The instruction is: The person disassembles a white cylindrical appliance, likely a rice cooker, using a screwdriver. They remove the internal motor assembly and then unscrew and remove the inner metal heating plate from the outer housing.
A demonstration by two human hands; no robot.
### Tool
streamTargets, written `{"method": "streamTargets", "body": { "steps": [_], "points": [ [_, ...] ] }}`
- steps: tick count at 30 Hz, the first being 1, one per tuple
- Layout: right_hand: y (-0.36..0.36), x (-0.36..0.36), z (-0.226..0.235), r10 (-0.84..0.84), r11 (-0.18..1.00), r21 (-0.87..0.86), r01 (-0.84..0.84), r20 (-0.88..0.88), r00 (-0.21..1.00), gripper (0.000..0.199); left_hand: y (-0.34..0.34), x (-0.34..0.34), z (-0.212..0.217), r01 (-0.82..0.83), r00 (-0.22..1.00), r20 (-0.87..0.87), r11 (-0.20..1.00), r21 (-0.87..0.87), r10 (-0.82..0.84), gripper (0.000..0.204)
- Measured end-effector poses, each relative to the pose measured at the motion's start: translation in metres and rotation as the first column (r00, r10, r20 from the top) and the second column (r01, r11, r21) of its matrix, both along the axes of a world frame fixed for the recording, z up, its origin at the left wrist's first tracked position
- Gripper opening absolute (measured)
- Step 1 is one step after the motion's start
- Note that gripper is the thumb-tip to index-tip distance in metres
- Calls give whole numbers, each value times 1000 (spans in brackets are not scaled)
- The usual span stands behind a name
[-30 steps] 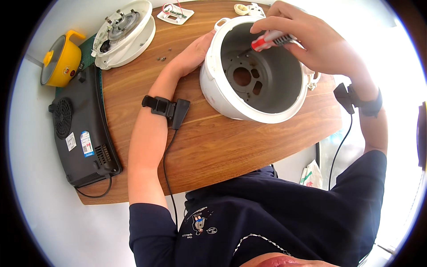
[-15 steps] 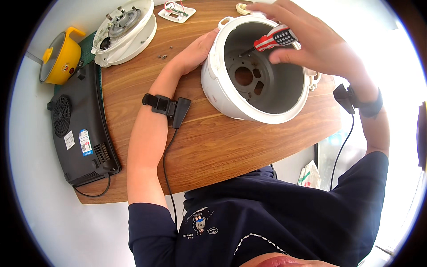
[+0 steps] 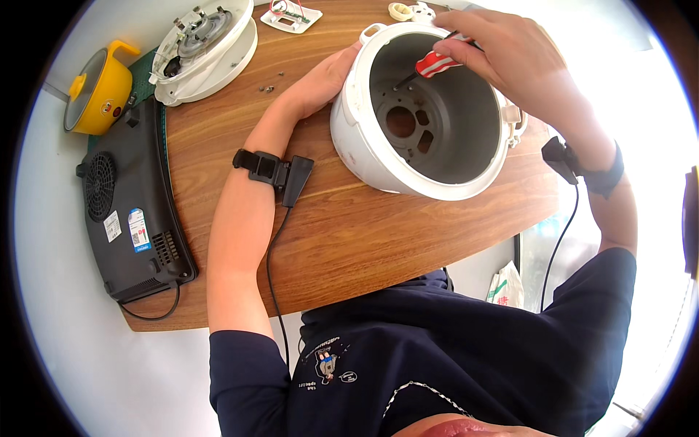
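A white rice cooker body is tipped on the table so that its grey hollow inside faces me. At its bottom are a round hole and several smaller cut-outs. My left hand braces the shell's left side, its fingertips hidden behind the wall. Above the opening, my right hand pinches the handle of a screwdriver with red and white stripes. The thin shaft slants down into the body, its tip at the inner bottom near a small screw or hole.
Left of the body lie several small screws. Beyond them are a detached white lid with metal parts, a small circuit panel, a yellow pot and an upturned black appliance. Small cream parts sit behind the cooker.
My right thumb has moved up onto the screwdriver handle, and the hand now covers more of it. The cooker body has shifted very slightly; my left hand stays against it.
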State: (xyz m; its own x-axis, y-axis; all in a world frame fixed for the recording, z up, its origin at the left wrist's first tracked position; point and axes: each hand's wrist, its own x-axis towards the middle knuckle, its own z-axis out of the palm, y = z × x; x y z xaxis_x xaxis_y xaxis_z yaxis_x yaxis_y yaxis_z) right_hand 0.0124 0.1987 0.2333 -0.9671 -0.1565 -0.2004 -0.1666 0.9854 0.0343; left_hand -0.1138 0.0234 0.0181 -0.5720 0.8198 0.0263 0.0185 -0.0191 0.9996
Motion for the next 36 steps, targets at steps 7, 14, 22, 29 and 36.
{"method": "streamTargets", "body": {
  "steps": [7, 14, 22, 29, 36],
  "points": [
    [2, 9, -9, 188, 958, -187, -219, -167, 968, 43, -2, 1, 3, -3, 1000, 7, 1000, -8, 3, 67],
    [-8, 2, 2, 8, 999, 44, -6, -25, 1000, 50, -1, 2, 3, -15, 1000, 0, 1000, -11, 15, 67],
    [-3, 7, 1, 65, 997, -34, -67, -63, 996, 49, -2, 1, 1, -18, 999, 34, 1000, -4, 18, 65],
    [1, 12, -1, 220, 950, -194, -243, -133, 966, 45, -3, 1, 1, -24, 1000, 17, 1000, -11, 24, 65],
    [-6, 10, 20, 93, 995, 21, -94, 47, 995, 40, 5, 3, 3, -6, 999, 49, 1000, 3, 6, 65]
  ]
}}
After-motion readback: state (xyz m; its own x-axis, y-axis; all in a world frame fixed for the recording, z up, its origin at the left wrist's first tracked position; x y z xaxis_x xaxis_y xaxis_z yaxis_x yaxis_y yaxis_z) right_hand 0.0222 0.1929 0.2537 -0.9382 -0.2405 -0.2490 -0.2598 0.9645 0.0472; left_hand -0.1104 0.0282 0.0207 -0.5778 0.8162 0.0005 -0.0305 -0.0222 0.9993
